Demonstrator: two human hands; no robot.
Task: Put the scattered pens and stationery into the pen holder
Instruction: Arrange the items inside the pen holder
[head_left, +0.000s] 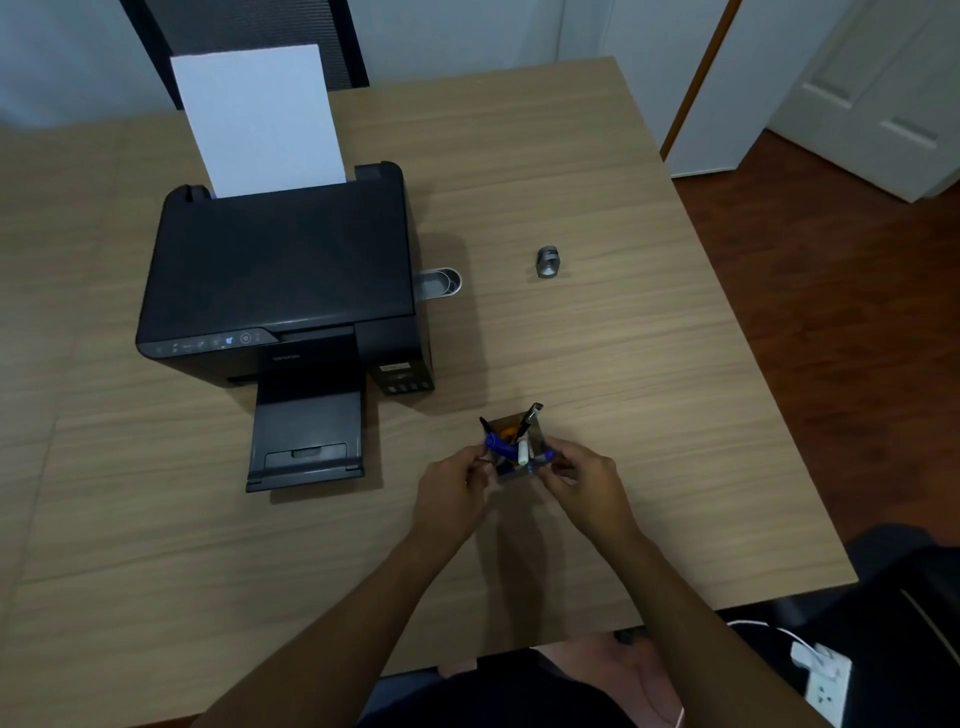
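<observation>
A small square pen holder (511, 470) stands on the wooden table (597, 364) in front of me. Blue pens (493, 444), a black pen (531, 415), a white marker (523, 452) and something orange stick up out of it. My left hand (449, 486) grips the holder's left side, and my right hand (584, 480) grips its right side. Whether a finger also pinches one of the pens, I cannot tell. A small grey metal sharpener-like piece (548, 262) lies alone farther back on the right.
A black printer (283, 291) with white paper (260, 119) in its feeder and its output tray extended stands at the left. A clear oval container (441, 283) sits against its right side. The table's right edge drops to a dark floor with a power strip (826, 680).
</observation>
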